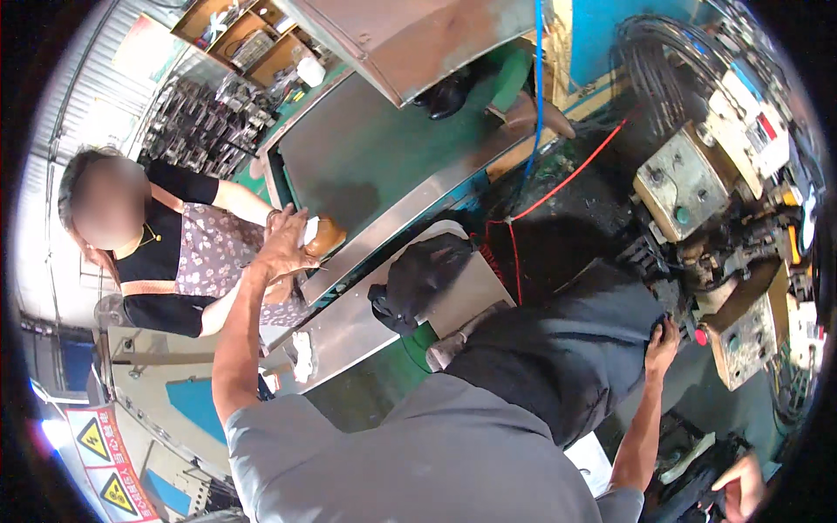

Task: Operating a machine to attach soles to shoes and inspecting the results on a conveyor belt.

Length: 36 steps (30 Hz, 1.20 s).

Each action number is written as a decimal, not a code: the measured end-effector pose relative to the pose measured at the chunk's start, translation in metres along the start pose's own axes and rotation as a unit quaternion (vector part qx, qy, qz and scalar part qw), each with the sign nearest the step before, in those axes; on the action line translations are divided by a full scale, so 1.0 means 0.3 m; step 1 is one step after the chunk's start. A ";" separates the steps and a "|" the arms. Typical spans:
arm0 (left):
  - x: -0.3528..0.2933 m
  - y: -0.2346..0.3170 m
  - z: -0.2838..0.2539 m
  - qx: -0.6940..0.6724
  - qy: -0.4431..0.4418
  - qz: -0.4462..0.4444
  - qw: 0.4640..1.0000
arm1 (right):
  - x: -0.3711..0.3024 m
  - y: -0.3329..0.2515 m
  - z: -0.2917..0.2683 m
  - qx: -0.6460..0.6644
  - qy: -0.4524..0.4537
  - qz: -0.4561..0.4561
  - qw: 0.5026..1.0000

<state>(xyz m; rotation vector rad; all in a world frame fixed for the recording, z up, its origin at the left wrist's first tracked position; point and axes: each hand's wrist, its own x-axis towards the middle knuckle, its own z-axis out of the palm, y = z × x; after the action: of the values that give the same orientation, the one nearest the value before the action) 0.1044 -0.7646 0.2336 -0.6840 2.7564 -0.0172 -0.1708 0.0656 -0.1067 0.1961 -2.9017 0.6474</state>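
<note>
My left hand [284,247] is stretched out to the left with its fingers spread. It is beside a tan, rounded object [326,236] that looks like the toe of a shoe, with a small white patch near it. Whether my fingers touch it, I cannot tell. A co-worker [218,248] in a black top and floral apron stands close by, one arm reaching to the same spot and the hand partly hidden behind mine. My right hand [663,347] rests on the knee of my black trousers [558,349], fingers laid along the cloth and holding nothing.
A dark green conveyor belt [375,148] with a metal edge runs ahead, carrying dark and brown shoes [534,118] under a brown metal hood [418,39]. A black cloth bundle [423,279] lies on a metal ledge. Machine control boxes [682,185] stand right; another person's hand [741,486] shows lower right.
</note>
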 end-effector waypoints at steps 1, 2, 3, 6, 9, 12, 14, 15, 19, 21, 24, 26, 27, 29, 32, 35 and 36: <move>0.040 -0.011 0.037 -0.052 -0.047 0.003 0.998 | -0.004 -0.015 -0.002 0.022 0.013 0.015 1.000; 0.070 -0.017 0.057 -0.103 -0.094 0.006 0.990 | -0.016 -0.037 -0.007 0.039 0.026 0.021 0.999; 0.045 0.079 0.006 -0.155 -0.103 -0.020 0.982 | -0.028 -0.066 -0.019 0.045 0.022 0.036 0.998; -0.043 0.162 0.023 -0.149 0.035 0.034 0.988 | -0.051 -0.225 -0.074 0.083 0.032 0.061 0.994; -0.117 0.373 -0.162 -0.227 0.114 0.018 0.967 | -0.072 -0.485 -0.141 0.259 0.051 0.062 0.963; -0.155 0.543 -0.299 -0.296 0.208 0.050 0.931 | -0.063 -0.951 -0.296 0.365 -0.064 -0.048 0.927; -0.114 0.669 -0.330 -0.282 0.294 0.105 0.907 | -0.084 -1.210 -0.324 0.482 -0.151 -0.115 0.856; -0.107 0.762 -0.362 -0.307 0.303 0.122 0.894 | -0.091 -1.298 -0.320 0.452 -0.179 -0.201 0.850; -0.048 1.113 -0.404 -0.474 0.270 0.157 0.823 | -0.057 -1.586 -0.348 0.632 -0.186 -0.176 0.732; 0.000 1.332 -0.375 -0.566 0.214 0.220 0.765 | -0.019 -1.628 -0.357 0.736 -0.044 -0.080 0.671; 0.051 1.557 -0.328 -0.602 0.088 0.338 0.718 | 0.019 -1.378 -0.379 0.710 -0.006 0.029 0.704; 0.077 1.683 -0.302 -0.669 -0.053 0.420 0.611 | -0.013 -1.165 -0.426 0.676 0.032 0.015 0.736; 0.118 1.740 -0.289 -0.598 -0.075 0.494 0.627 | -0.073 -1.083 -0.454 0.667 0.055 0.044 0.742; 0.195 1.904 -0.201 -0.518 -0.058 0.611 0.596 | -0.190 -0.940 -0.503 0.622 0.016 0.106 0.776; 0.169 2.091 -0.047 -0.369 0.038 0.723 0.583 | -0.374 -0.838 -0.527 0.591 0.000 0.228 0.774; 0.103 2.184 0.096 -0.365 0.009 0.743 0.561 | -0.478 -0.819 -0.481 0.508 0.039 0.295 0.808; 0.077 2.214 0.124 -0.350 0.012 0.753 0.558 | -0.491 -0.805 -0.477 0.427 0.048 0.305 0.850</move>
<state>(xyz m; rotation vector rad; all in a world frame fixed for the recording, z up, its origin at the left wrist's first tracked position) -0.2066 -0.1841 0.1365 1.6942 2.2651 1.3957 0.0310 -0.0758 0.0928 -0.6704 -2.3206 1.9399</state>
